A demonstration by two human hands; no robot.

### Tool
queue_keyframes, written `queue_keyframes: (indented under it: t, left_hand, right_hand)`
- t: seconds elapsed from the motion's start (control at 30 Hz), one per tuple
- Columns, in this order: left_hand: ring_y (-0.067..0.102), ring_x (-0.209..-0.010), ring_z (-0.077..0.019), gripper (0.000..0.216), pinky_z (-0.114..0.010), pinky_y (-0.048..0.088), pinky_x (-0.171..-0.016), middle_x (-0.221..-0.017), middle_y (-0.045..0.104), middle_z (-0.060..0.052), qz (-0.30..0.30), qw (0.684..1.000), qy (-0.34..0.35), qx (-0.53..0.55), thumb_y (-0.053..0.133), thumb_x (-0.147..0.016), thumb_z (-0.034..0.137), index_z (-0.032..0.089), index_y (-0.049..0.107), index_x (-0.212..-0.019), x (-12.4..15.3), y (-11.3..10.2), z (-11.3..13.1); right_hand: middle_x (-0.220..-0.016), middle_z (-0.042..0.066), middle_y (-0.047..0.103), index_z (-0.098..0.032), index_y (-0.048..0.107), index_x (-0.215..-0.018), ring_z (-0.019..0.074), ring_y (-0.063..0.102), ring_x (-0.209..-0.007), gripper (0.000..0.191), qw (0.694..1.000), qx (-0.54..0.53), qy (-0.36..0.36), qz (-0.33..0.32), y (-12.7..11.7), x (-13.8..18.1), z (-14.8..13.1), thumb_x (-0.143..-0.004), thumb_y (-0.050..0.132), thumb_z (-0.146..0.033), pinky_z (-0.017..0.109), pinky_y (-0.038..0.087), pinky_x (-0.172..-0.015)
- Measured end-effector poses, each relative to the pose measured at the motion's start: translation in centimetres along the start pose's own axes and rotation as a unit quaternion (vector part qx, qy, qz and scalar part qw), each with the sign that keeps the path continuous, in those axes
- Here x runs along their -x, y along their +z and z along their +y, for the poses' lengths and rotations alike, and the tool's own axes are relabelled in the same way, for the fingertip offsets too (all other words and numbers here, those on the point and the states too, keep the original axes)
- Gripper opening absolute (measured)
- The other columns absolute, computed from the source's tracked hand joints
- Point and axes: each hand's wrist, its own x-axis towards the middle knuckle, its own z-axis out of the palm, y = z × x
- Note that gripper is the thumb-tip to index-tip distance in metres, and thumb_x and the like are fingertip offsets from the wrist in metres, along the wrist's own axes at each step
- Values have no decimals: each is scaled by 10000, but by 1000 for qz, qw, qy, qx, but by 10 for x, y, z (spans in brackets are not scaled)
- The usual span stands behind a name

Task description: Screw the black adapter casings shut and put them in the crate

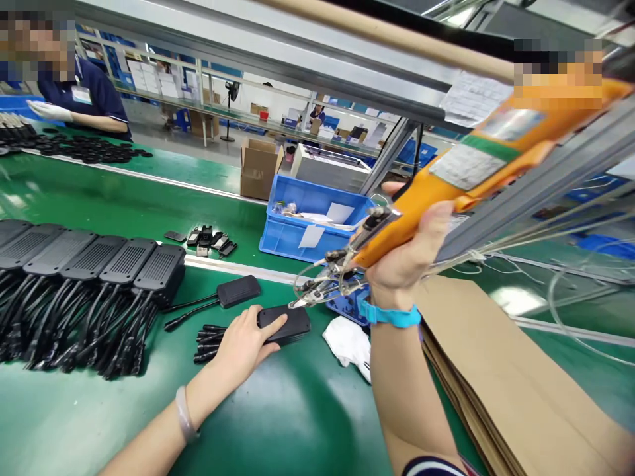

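My right hand (409, 254) grips an orange power screwdriver (411, 215), tilted with its metal nose down to the left. The nose tip reaches the near black plastic case (294, 322); whether it touches a screw is too small to tell. My left hand (244, 340) holds this case against the green bench, with a finger across its top and the thumb at the near side. Several black cable ends (208, 342) stick out to the left of that hand. Just behind lies another black case (239, 291) with two cables.
Stacked black cases (119, 261) with dangling cables fill the left side. Small black parts (203, 239) and a blue bin (285, 235) stand behind. A white cloth (347, 340) and cardboard sheets (496, 357) lie right. A co-worker (92, 99) stands across the bench.
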Motion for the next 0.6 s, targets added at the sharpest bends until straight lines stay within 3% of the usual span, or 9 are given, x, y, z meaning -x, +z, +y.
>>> queue_keyframes:
  t: [0.23, 0.43, 0.6]
  left_hand:
    - [628, -1056, -318, 604, -461, 574, -852, -1231, 529, -147, 10, 1000, 2, 14, 730, -864, 310, 375, 507, -1422, 2, 4, -1]
    - [613, -1094, -328, 592, -477, 560, -882, -1284, 512, -167, 19, 1000, 4, 14, 734, -860, 310, 370, 520, -1410, 1, 6, 0]
    - [612, -1102, -339, 579, -483, 560, -882, -1289, 514, -173, 8, 1000, 1, 21, 713, -876, 315, 366, 515, -1417, 2, 6, 0]
  right_hand:
    - [-589, -19, 489, -226, 684, -967, 116, 430, -385, 494, 999, 4, 49, -21, -7, 17, 39, -874, 469, -662, 274, 389, -354]
    - [-568, -22, 492, -240, 658, -901, 124, 468, -405, 433, 998, 0, 55, -39, -10, 23, 48, -872, 497, -641, 250, 377, -346]
    - [-553, -31, 495, -236, 650, -877, 127, 478, -368, 489, 997, -3, 64, -44, -10, 24, 54, -862, 480, -693, 239, 376, -307]
